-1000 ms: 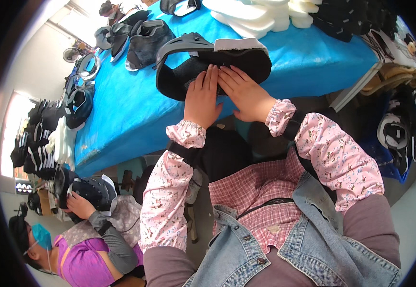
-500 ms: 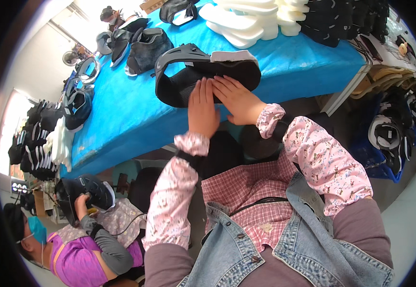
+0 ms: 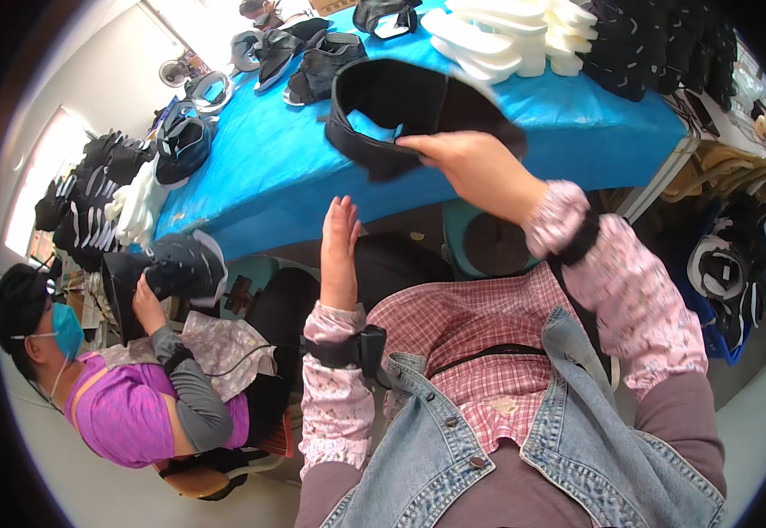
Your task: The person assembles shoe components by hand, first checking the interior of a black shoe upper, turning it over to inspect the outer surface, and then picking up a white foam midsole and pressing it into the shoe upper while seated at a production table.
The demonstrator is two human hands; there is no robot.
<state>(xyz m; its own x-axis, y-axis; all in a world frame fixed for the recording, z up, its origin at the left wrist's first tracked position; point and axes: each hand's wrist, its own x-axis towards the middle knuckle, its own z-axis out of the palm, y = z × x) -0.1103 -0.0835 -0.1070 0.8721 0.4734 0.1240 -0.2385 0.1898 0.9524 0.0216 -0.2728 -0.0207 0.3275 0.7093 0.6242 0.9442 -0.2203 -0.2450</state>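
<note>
A black padded fabric piece, shaped like a loop (image 3: 400, 88), hangs tilted above the front of the blue-covered table (image 3: 576, 132). My right hand (image 3: 480, 172) is closed on its near edge, thumb and fingers pinching the rim. Through the loop's opening a bit of the blue cover shows. Off to the left and lower, my left hand (image 3: 340, 251) is raised in front of the table edge. Its fingers are stretched upward, holding nothing and apart from the loop.
White foam pieces (image 3: 480, 40) are stacked at the far side, with dark pieces (image 3: 629, 44) piled beside them. Similar black loops (image 3: 326, 66) lie farther back. A co-worker (image 3: 136, 396) sits at left, handling a dark piece. A blue crate (image 3: 726, 339) stands at right.
My left hand has come off the black loop and dropped lower left. My right hand now grips its near rim; the loop has turned and risen, and its pale foam strip no longer shows.
</note>
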